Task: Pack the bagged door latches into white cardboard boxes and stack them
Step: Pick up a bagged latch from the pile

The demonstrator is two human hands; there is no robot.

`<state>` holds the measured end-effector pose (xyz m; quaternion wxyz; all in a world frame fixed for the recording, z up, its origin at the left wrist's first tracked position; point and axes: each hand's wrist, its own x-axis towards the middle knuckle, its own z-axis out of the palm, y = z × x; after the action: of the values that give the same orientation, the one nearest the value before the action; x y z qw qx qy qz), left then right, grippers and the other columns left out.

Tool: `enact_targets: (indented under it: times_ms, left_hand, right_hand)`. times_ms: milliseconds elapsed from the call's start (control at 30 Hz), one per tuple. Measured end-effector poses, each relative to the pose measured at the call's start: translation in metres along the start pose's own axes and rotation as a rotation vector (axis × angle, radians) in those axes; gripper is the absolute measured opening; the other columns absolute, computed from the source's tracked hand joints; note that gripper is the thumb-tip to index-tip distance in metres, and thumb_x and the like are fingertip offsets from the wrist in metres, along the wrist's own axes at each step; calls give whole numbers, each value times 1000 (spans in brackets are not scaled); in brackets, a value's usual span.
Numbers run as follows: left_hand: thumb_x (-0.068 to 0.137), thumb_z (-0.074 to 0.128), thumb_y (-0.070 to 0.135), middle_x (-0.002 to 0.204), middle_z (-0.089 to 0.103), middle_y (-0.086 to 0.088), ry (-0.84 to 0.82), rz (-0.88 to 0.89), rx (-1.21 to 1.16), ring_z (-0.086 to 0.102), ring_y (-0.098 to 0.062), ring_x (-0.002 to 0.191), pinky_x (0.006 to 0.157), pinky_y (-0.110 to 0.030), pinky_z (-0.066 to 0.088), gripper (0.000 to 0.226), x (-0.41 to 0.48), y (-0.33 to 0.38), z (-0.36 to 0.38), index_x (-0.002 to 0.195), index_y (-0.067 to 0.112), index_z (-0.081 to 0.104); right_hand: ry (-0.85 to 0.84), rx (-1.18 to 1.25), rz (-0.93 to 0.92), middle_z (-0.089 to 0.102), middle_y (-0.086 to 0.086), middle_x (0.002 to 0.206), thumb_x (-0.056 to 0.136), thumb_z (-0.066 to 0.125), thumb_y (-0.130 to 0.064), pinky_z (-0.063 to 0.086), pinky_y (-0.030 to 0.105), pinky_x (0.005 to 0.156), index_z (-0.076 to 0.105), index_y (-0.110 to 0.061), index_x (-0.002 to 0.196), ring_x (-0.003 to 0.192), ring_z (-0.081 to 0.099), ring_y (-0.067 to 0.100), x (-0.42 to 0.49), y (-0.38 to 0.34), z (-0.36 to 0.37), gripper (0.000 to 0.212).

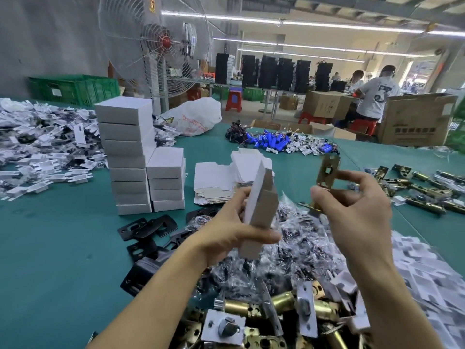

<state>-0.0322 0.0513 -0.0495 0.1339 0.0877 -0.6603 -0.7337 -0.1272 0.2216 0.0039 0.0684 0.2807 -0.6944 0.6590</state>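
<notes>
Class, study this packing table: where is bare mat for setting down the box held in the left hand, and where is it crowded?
Widest bare mat: near left, bordered by the stacked white boxes and black plates. A narrower strip lies between the flat box blanks and the blue cells. Crowded: the bagged parts and brass latches at the near edge.

The tall stack of closed white boxes (125, 157) is my reference point. A shorter stack (166, 180) sits tight against its right side, with flat unfolded blanks (214, 182) just past that. Nearer than the tall stack, one white box (261, 210) is held up tilted, and a brass latch (327, 180) is upright to its right.
</notes>
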Motion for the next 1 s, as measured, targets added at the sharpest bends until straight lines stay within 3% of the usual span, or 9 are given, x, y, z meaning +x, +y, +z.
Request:
enact_targets:
  times_ms: [67,133,233,300,400,567,733,833,1000]
  left_hand:
    - [52,92,12,107,70,8,-101,-22,53,66,-8,94,80,-31,56,86,-1,-1,0,125,44,58]
    - [57,90,9,101,71,9,-158,-25,110,65,-6,92,76,-26,54,78,-2,0,1,122,40,61]
    - [56,91,14,105,68,5,-193,-23,151,62,-12,100,83,-34,54,73,-3,1,3,120,34,64]
    - [57,90,16,112,66,-1,-211,-2,161,60,-17,106,96,-45,53,68,-5,3,5,118,35,65]
    - [59,89,15,117,66,-2,-227,7,149,60,-17,111,101,-49,49,67,-6,5,5,117,38,66]
    - [60,84,11,128,60,-12,-307,-52,10,62,-22,110,86,-54,58,69,-10,8,3,123,31,66]
    - [57,75,17,137,46,-29,-369,-85,26,57,-27,107,89,-52,55,81,-13,8,2,134,16,50]
    - [51,71,24,112,54,-15,-327,-128,42,64,-19,88,78,-45,57,75,-13,5,6,123,20,52]
    - [60,84,24,110,53,-4,-367,-48,194,62,-11,87,65,-30,57,76,-9,4,10,128,28,51]
  right_hand:
    - [-35,137,2,76,-1,82,88,71,-13,57,23,68,50,-35,105,77,74,13,0,-6,0,35]
    - [-65,204,-65,75,4,87,91,67,-9,56,19,68,48,-34,110,84,74,15,0,-12,-1,37]
    - [-134,257,-176,71,4,96,90,66,-1,56,18,75,43,-25,129,88,74,16,0,-17,-4,51]
    - [-185,177,-247,70,-1,97,87,67,-3,57,21,80,36,-32,142,90,73,14,0,-18,-5,70]
    - [-299,83,-305,70,-4,100,86,69,2,59,30,83,42,-43,133,93,72,13,-1,-16,-4,70]
    - [-431,138,-343,71,6,102,80,74,7,59,38,86,56,-29,114,92,73,21,0,-16,-7,54]
    - [-499,122,-270,71,8,98,75,79,3,59,51,81,66,-20,105,87,74,26,2,-16,-15,40]
    - [-502,-43,-270,74,5,96,72,82,-2,59,44,82,73,-18,103,86,73,18,2,-17,-17,36]
    - [-566,-324,-307,68,-8,84,73,82,-20,50,24,70,78,-39,93,78,62,7,5,-22,-23,27]
